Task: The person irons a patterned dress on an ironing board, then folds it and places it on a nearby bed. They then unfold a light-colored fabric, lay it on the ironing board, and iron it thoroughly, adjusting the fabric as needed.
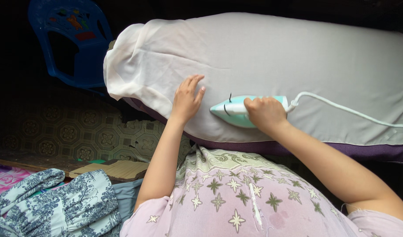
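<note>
White sheer cloth spread over purple ironing board. Right hand fingers clamped round handle of mint-green iron, sole flat on cloth. Left hand just beside iron tip, fingers slightly spread, pressing cloth. White cord trails off iron's rear.

Soft, even light falls on the middle of the frame, where the pale cloth reads bright but not blown out, with only faint shadows beside the hands. The upper left and left edge sink into deep darkness, the blue plastic chair barely lit. Focus is sharp at centre; the bottom edge looks slightly soft and stretched.
</note>
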